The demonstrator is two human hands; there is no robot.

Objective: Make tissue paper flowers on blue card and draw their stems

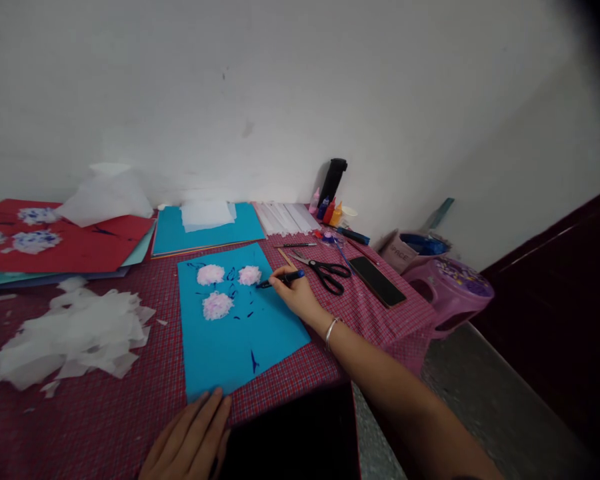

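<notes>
A sheet of blue paper point(220, 353) lies on the checked tablecloth in front of me. Three pale pink tissue flowers point(217, 306) are on its upper half, with dark blue marks around them and one mark lower down. My right hand point(296, 293) grips a dark marker pen point(280, 279), its tip at the paper just right of the upper right flower. Flat over the near left corner of the paper rests my left hand point(193, 437), fingers stretched out and holding nothing.
White tissue pieces point(80, 330) pile up at left, below red paper point(105, 243) with flowers. Black scissors point(325, 270), a phone point(377, 281) and small paint bottles point(336, 213) lie or stand to the right. Beyond the table edge is a pink stool point(450, 293).
</notes>
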